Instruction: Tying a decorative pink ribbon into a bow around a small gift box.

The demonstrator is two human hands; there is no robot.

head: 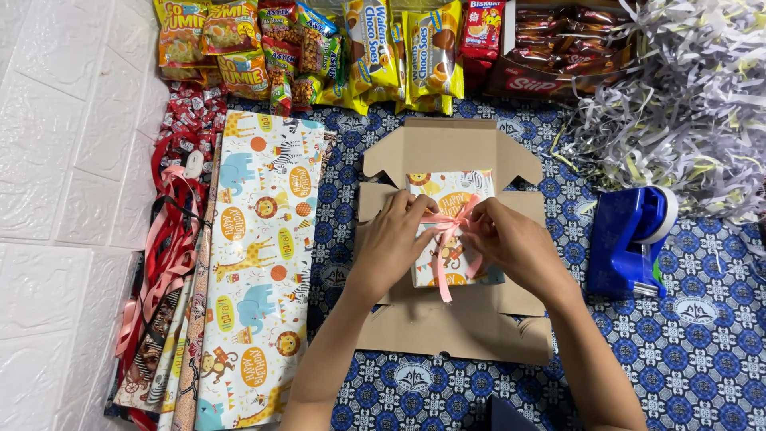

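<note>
While both of my hands sit over the small wrapped gift box [451, 227], I can see it resting in the middle of a flattened brown cardboard carton [451, 319] on the blue patterned cloth [702, 351]. My left hand [392, 239] has its fingers curled and pinched on the pink ribbon [448, 231] at the near left of the bow; my right hand [515, 239] does the same from the other side, fingertips closed on a loop of the bow, so the two hands almost meet over the knot. One tail of the ribbon hangs down across the box's animal-print paper toward me. To the left of the carton lies a stack of wrapping-paper sheets [263, 263] with the same animal pattern, and beside those, against the white wall tiles [64, 199], a tangle of red and pink ribbons [163, 247]. To the right of the carton, apart from my right hand, stands a blue tape dispenser [630, 239]. Beyond it a heap of shredded paper strips [678, 96] fills the far right corner. Along the far edge runs a row of snack packets [335, 48] in yellow, orange and red, and next to them an open box of dark wrapped bars [558, 44].
</note>
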